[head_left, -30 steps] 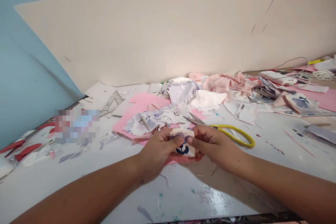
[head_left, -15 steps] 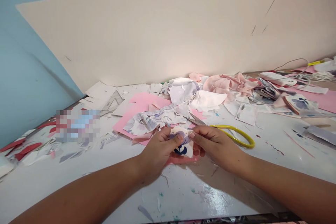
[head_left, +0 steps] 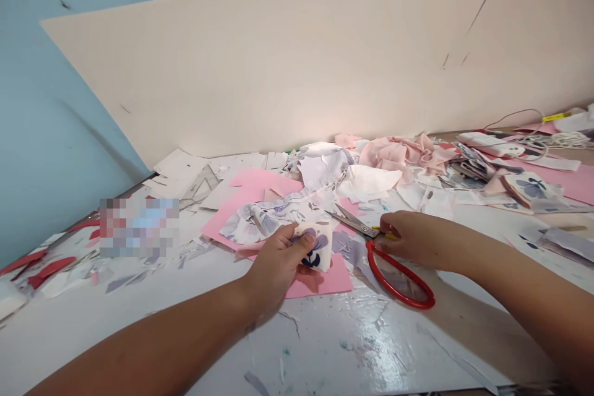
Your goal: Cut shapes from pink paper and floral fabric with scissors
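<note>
My left hand (head_left: 273,269) pinches a small cream fabric scrap (head_left: 315,246) printed with a blue and lilac flower, its thumb lying across the print. My right hand (head_left: 420,238) has moved away from the scrap and closes around the neck of a pair of steel scissors (head_left: 355,224), just behind the pivot. The blades point to the left, towards the scrap, and are apart from it. A long red loop handle (head_left: 399,275) rests on the table below my right hand. A pink card sheet (head_left: 325,278) lies under the scrap.
Crumpled pink cloth (head_left: 399,154), white floral fabric (head_left: 320,167) and paper offcuts are heaped along the back of the white paint-stained table (head_left: 334,346). A pale board (head_left: 278,62) stands behind it. Cords and more scraps lie at the back right.
My right hand has let go of the scrap and moved right onto the scissors. The scissors have shifted towards me, and their handle now looks red, not yellow. The view has tilted slightly.
</note>
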Demonstrator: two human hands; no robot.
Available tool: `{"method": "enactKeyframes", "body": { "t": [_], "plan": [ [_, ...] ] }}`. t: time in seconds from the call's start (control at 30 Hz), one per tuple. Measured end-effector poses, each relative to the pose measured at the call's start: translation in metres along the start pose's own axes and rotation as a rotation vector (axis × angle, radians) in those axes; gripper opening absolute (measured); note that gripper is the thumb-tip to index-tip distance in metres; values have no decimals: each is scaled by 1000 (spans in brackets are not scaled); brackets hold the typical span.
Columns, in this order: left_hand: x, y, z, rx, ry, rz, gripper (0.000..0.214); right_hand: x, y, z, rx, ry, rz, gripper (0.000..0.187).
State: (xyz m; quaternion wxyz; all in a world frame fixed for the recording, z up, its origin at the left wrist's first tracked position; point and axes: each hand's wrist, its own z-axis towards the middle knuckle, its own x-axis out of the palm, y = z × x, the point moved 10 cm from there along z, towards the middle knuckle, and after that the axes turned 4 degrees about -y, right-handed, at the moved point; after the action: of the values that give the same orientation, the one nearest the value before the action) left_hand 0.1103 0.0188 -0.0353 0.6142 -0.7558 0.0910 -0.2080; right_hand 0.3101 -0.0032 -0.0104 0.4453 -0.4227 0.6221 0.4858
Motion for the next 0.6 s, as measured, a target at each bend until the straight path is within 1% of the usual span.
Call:
{"method": "enactKeyframes", "body": {
  "t": [0.1,0.2,0.27,0.33,0.4,0.43,0.5,0.6],
  "plan": [
    [-1,2,1,-15,2,9,31,1,-8,1,26,5,12,20],
    [-1,2,1,-16,3,13,31,0,-8,-3,4,20,-22,18],
    [-2,1,1,-10,-4,12,30,-1,-7,-7,7,24,-12,24],
    [-2,2,2,-11,-12,12,30,0,-6,-12,-1,45,-3,34],
    [-3,2,1,-12,-13,13,29,3,0,-14,-54,60,-17,40],
    [-2,3,1,-13,-12,15,29,5,2,-14,-82,63,-33,39],
    [-2,3,1,-13,-10,22,28,8,3,-14,-97,74,-55,29],
    [-1,3,1,-12,-6,30,28,9,-5,-13,-16,94,-18,19]
  ]
}}
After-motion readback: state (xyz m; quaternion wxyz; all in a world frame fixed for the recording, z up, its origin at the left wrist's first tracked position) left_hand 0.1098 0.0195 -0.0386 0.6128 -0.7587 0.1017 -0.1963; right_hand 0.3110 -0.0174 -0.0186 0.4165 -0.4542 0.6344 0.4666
